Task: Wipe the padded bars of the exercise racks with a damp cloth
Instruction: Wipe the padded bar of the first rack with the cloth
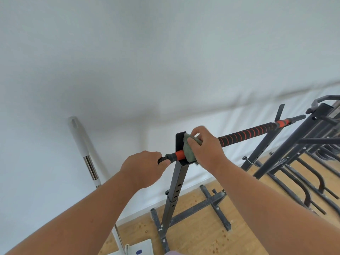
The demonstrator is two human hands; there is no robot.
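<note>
Right hand [204, 144] around cloth [189, 150] on bar [246, 134]

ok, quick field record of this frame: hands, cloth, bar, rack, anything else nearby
left hand: grips bar's near end
right hand: holds cloth against bar
cloth: grey-green, wrapped on bar at the near cradle
bar: black padding, orange spiral, lying across rack
rack: dark uprights, feet on wood floor
mop handle: leaning on wall, left
wiped extent: cannot tell
</note>
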